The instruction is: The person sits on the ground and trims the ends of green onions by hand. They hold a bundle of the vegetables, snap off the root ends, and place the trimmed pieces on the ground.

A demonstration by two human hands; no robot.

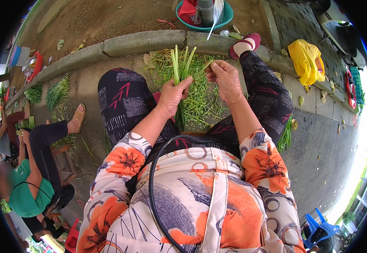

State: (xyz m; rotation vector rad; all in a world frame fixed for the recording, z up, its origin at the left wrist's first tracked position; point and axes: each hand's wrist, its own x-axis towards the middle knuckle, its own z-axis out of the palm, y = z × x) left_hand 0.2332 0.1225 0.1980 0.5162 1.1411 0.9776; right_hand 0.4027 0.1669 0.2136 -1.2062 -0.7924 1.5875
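Observation:
My left hand (174, 95) is closed around a small bunch of long green stalks (176, 64), perhaps garlic chives or scallions, with the pale cut-looking ends pointing away from me and the dark green leaves hanging between my knees. To the right of it, my right hand (223, 76) pinches a thin green stalk (204, 69) between thumb and fingers; that stalk slants down toward the bunch. Beneath both hands, a litter of green and yellowish trimmings (202, 107) covers the pavement between my legs. More green leaves (286, 136) show beside my knee on the right.
A stone kerb (142, 41) runs in front. Beyond it stands a teal basin (224, 23) holding a grey flask and red cloth. A yellow plastic bag (303, 61) lies at right. Green bundles (58, 91) and a seated person in green (31, 186) are at left; a blue stool (321, 227) stands lower right.

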